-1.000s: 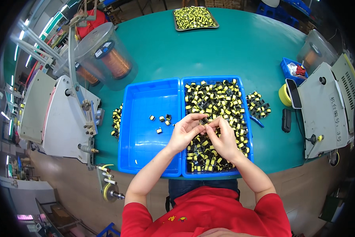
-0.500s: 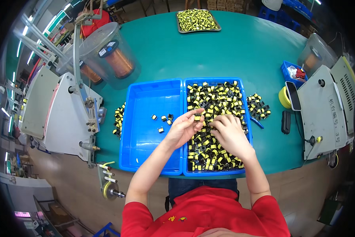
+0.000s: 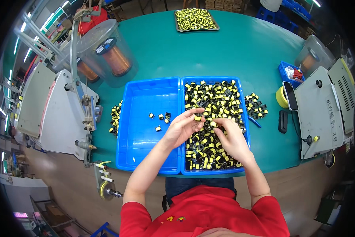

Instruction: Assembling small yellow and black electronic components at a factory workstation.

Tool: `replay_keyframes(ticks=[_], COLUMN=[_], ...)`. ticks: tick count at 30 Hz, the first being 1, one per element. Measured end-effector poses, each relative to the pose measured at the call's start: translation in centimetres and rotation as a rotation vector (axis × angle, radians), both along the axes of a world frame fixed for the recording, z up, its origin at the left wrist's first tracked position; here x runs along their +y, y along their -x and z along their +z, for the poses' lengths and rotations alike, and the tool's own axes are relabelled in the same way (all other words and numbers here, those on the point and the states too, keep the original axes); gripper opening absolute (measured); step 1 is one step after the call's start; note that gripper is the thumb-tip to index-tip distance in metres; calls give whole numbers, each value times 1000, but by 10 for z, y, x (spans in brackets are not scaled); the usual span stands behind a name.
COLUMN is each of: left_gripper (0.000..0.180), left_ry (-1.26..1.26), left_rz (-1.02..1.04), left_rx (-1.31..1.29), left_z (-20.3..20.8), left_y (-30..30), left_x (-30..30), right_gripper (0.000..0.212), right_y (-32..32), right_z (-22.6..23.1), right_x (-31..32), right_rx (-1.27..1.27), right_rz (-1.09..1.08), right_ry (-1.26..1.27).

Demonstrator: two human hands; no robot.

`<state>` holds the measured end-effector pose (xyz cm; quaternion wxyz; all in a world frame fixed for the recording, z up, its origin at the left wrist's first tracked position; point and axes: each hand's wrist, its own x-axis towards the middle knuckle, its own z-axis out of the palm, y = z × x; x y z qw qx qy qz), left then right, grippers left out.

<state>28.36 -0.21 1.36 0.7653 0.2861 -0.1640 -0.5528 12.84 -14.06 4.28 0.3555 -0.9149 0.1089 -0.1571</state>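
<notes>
My left hand [image 3: 181,128] is over the left part of a blue tray [image 3: 246,148] heaped with small black-and-yellow transformers. Thumb and forefinger pinch one transformer [image 3: 197,118]; the other fingers curl inward. Just to its right, my right hand [image 3: 233,140] has another transformer [image 3: 213,124] between its thumb and fingertips, above the heap. A second blue tray [image 3: 140,152] stands against the first on the left. Several transformers [image 3: 160,117] lie scattered on its floor.
Loose transformers lie beside both trays, with a blue pen-like tool [image 3: 255,122] at the right. Grey machines [image 3: 63,118] flank the green table [image 3: 165,47]. Copper wire spools [image 3: 116,59] stand back left. A metal tray [image 3: 196,30] of yellow parts sits at the far edge.
My right hand's fingers have drawn up from the heap, and a transformer now shows at their tips. My left hand keeps its pinch. The whole view has shifted slightly.
</notes>
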Motion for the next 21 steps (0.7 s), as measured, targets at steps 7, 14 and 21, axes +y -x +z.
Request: replay_keyframes(ticks=[7, 14, 21], left_gripper=[30, 36, 28], left_ry=[-59, -47, 10], left_rz=[122, 4, -91], left_rx=[-564, -75, -56], left_z=[-7, -18, -10], left_y=[12, 9, 12], left_x=[-3, 0, -2], right_gripper=[20, 28, 31], right_y=[-13, -21, -22], right_z=[6, -2, -9], right_x=[-2, 8, 8], right_rx=[37, -185, -341], right_rz=[7, 55, 44], right_ry=[-946, -654, -291])
